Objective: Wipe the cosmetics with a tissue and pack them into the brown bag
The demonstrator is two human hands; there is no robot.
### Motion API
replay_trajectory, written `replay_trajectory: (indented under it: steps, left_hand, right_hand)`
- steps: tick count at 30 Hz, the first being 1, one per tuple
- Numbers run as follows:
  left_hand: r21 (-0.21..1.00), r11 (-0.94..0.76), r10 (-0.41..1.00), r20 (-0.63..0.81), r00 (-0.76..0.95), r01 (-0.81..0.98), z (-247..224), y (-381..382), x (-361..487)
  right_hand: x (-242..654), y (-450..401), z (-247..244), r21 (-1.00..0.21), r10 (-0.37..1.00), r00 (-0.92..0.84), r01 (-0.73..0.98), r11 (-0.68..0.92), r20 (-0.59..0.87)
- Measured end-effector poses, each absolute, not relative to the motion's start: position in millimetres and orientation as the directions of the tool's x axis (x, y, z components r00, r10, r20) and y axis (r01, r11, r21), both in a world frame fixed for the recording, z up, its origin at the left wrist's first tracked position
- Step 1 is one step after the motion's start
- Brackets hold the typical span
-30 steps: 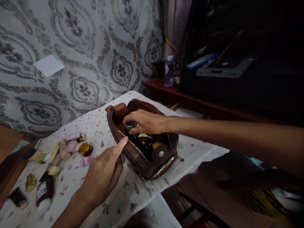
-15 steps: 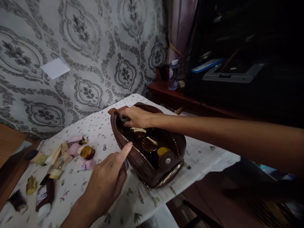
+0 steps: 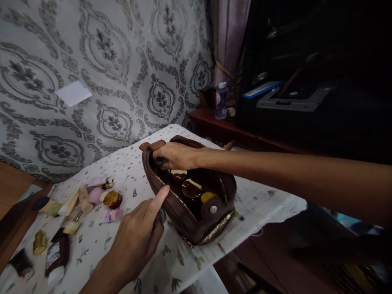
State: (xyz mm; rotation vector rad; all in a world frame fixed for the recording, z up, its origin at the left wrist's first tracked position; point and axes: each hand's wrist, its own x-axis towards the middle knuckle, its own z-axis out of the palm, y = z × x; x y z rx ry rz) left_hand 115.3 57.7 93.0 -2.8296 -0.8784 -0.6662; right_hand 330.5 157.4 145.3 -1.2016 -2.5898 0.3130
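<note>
A brown leather toiletry bag [image 3: 180,214] lies unzipped on the table. My left hand [image 3: 139,232] pinches its near side wall, one finger resting along the zipper edge. My right hand [image 3: 176,156] reaches into the far left end of the bag. Its fingers curl round a small dark green thing [image 3: 160,162], mostly hidden, whose kind I cannot make out. Also inside the bag are gold-lensed sunglasses [image 3: 191,188] and a round yellow thing [image 3: 208,197] beside the snap flap.
Several cosmetics lie to the left, among them a gold-lidded jar [image 3: 112,199], a dark red bottle [image 3: 57,257] and a small gold bottle [image 3: 39,242]. A patterned white cloth [image 3: 122,167] covers the table. Behind, a clear bottle [image 3: 221,100] stands on a reddish shelf [image 3: 211,120].
The view has shifted slightly. My right hand has sunk a little deeper into the bag's far left end. My left hand keeps its grip on the bag.
</note>
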Motion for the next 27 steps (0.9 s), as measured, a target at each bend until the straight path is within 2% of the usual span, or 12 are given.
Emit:
replay_trajectory:
  steps: [5, 10, 13, 20, 25, 27]
  left_hand:
    - [0.034, -0.807, 0.553, 0.393, 0.735, 0.589, 95, 56, 116]
    - [0.067, -0.803, 0.574, 0.354, 0.738, 0.592, 102, 54, 116]
    - [0.102, -0.77, 0.62, 0.351, 0.702, 0.629, 101, 50, 115]
    - [0.179, -0.693, 0.672, 0.512, 0.535, 0.699, 73, 38, 85]
    - [0.171, -0.588, 0.768, 0.425, 0.479, 0.791, 49, 35, 32]
    - [0.19, -0.55, 0.801, 0.394, 0.45, 0.813, 39, 37, 7]
  right_hand:
    - [332, 157, 145, -0.303, 0.804, -0.578, 0.748, 0.59, 0.139]
    - [330, 162, 138, -0.366, 0.809, -0.547, 0.724, 0.585, 0.213]
    - [330, 167, 134, -0.355, 0.81, -0.542, 0.728, 0.586, 0.225]
    - [329, 178, 128, -0.281, 0.775, -0.587, 0.722, 0.632, 0.235]
    - [348, 185, 132, -0.28, 0.811, -0.527, 0.762, 0.584, 0.256]
    - [354, 178, 139, -0.276, 0.819, -0.471, 0.781, 0.56, 0.328]
